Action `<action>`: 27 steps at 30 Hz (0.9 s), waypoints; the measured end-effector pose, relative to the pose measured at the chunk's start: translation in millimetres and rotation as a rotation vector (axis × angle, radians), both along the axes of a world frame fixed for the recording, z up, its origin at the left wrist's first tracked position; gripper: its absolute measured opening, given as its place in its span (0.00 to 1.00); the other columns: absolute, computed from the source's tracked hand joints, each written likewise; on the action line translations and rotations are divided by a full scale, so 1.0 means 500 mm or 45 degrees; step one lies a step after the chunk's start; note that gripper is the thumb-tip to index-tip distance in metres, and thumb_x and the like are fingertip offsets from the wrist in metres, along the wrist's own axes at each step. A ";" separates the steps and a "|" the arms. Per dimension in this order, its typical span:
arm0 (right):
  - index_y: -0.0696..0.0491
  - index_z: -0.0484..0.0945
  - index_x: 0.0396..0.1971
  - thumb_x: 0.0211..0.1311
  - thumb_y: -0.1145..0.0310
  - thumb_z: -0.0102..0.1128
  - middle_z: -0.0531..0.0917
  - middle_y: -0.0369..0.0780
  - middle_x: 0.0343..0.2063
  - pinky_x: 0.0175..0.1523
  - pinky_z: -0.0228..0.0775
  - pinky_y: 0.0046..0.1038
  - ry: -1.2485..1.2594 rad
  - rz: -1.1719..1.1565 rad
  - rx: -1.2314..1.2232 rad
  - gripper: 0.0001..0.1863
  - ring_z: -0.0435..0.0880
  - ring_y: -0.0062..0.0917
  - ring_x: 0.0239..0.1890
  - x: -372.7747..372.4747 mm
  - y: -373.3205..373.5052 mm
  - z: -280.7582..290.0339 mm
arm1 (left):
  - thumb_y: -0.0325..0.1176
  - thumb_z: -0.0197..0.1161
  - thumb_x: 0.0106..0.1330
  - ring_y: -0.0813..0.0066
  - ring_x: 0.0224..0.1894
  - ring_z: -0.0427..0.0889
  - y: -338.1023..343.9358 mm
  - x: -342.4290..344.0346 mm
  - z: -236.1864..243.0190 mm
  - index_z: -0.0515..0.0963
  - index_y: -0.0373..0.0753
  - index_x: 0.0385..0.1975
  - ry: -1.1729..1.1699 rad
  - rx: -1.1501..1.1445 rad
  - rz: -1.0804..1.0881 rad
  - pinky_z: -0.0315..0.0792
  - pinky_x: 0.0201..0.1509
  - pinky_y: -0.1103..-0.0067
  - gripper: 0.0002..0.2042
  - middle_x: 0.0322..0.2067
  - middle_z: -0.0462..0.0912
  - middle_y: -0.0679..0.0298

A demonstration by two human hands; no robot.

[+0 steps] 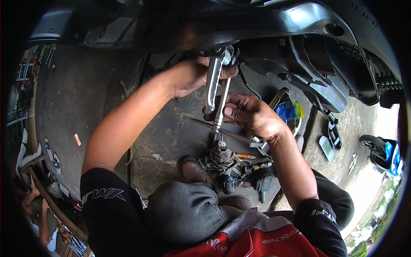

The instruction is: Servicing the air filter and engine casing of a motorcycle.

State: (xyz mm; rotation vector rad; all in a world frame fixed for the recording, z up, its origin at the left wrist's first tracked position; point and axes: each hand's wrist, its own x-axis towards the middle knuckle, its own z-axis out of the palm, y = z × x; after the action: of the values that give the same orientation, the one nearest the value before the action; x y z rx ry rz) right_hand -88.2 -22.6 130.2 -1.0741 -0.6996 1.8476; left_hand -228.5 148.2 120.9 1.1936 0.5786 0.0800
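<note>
Concrete floor [167,128], rough, stained, beneath footpeg [212,81]. Dark glossy bodywork [261,23] curves above footpeg. T-handle wrench [225,89], smooth bright steel, runs just right of footpeg, crossbar [235,135] below it. Right hand [259,118], right of footpeg, pinches wrench near crossbar, probably for control. Left hand [190,79] reaches behind footpeg to wrench's upper end, likely steadying; fingers partly hidden, can't tell grip. Footpeg itself: slim, ribbed metal.
</note>
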 end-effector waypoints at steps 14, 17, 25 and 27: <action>0.64 0.73 0.59 0.71 0.72 0.57 0.84 0.45 0.49 0.65 0.72 0.33 0.005 -0.022 -0.049 0.20 0.84 0.30 0.54 0.000 0.008 0.000 | 0.33 0.75 0.61 0.79 0.35 0.80 -0.007 -0.011 -0.008 0.82 0.36 0.37 0.112 0.099 -0.006 0.75 0.44 0.77 0.11 0.32 0.81 0.67; 0.63 0.74 0.57 0.70 0.72 0.59 0.85 0.43 0.47 0.62 0.73 0.32 0.027 -0.070 -0.027 0.19 0.85 0.29 0.51 -0.001 0.012 0.005 | 0.46 0.61 0.73 0.76 0.42 0.78 -0.022 -0.072 -0.040 0.80 0.40 0.43 -0.181 -0.095 0.249 0.73 0.51 0.72 0.15 0.36 0.79 0.71; 0.56 0.80 0.46 0.70 0.65 0.61 0.88 0.40 0.41 0.54 0.72 0.26 -0.126 -0.193 -0.021 0.12 0.84 0.23 0.44 -0.013 0.017 -0.011 | 0.61 0.54 0.71 0.79 0.22 0.67 -0.288 -0.199 -0.057 0.72 0.43 0.30 0.298 -0.359 0.742 0.65 0.33 0.77 0.24 0.18 0.68 0.71; 0.55 0.80 0.43 0.70 0.66 0.61 0.88 0.39 0.40 0.54 0.73 0.27 -0.107 -0.203 0.013 0.09 0.85 0.23 0.44 -0.018 0.019 -0.022 | 0.52 0.59 0.72 0.77 0.33 0.71 -0.323 -0.159 -0.063 0.72 0.42 0.40 -0.094 -0.324 0.820 0.68 0.41 0.75 0.18 0.31 0.72 0.68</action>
State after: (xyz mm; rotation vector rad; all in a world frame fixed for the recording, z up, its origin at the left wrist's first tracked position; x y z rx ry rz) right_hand -97.2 -13.2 119.3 -1.1725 -0.6518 1.6693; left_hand -307.9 -13.2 89.5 0.7200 0.8630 0.5772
